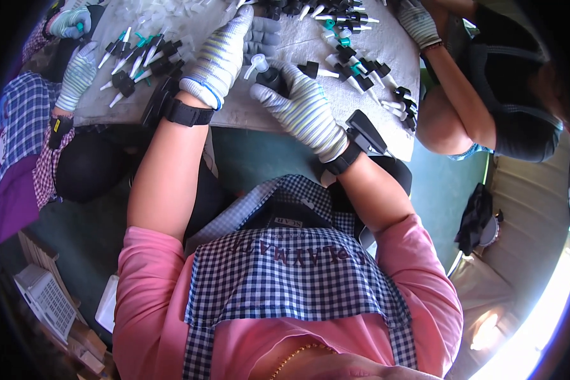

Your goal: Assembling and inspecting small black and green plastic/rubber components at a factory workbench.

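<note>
My left hand (218, 60), in a striped knit glove with grey-coated fingers, is raised over the near part of the table. Its fingers are apart and I see nothing held in them. Beside it, my right hand (297, 104) in a matching glove grips a black pump top (270, 78) between thumb and fingers. A clear-white piece (257, 63) stands out at the top of that pump top. Just right of my right fingers lies another black pump top (310, 69) with a white stem.
Black pump tops with white stems, some with green parts, lie in piles at the left (147, 54) and right (361, 69) of the white-covered table (231, 113). Translucent pieces (164, 16) heap at the back. Gloved co-workers' hands (79, 73) (418, 25) are at both sides. A white crate (47, 304) stands lower left.
</note>
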Demonstrator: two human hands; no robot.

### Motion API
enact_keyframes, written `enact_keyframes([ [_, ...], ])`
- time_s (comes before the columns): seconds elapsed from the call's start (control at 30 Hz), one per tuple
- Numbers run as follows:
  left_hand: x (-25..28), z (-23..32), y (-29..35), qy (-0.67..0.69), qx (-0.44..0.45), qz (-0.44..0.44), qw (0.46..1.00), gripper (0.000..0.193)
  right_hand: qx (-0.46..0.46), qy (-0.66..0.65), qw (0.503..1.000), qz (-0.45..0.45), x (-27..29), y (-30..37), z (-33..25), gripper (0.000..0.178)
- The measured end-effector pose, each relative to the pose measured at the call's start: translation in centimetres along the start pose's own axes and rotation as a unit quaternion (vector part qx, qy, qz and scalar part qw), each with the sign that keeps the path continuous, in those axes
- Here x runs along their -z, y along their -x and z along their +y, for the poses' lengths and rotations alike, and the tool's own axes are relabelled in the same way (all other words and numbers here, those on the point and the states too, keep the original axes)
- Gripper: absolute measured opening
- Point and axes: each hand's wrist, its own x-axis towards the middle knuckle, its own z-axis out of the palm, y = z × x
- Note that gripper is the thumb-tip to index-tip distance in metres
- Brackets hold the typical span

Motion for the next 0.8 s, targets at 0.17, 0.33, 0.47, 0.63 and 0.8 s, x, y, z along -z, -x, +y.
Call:
enact_keyframes([
  [0.17, -1.0, -0.5, -0.8, -0.001, -0.026, 0.053, 0.998, 0.054, -0.044, -0.038, 0.998, -0.004, 1.1, 0.1, -1.1, 0.042],
  [0.33, -2.4, -2.1, -1.1, -0.197, -0.128, 0.009, 0.972, 0.040, 0.011, -0.185, 0.981, 0.059, 4.1, -0.1, -2.4, 0.026],
  [0.47, -6.4, -2.8, 0.1, -0.407, -0.287, -0.046, 0.866, 0.085, 0.036, -0.083, 0.957, 0.277, 10.0, -1.3, -1.9, 0.031],
  [0.63, -9.3, -3.6, 1.0, -0.612, -0.270, 0.002, 0.743, 0.102, -0.011, 0.003, 0.962, 0.272, 13.8, -1.4, 3.1, 0.040],
  [0.8, -10.2, -5.9, -0.5, -0.619, -0.290, 0.018, 0.730, 0.108, -0.077, 0.193, 0.959, 0.191, 11.9, -2.3, 6.6, 0.041],
])
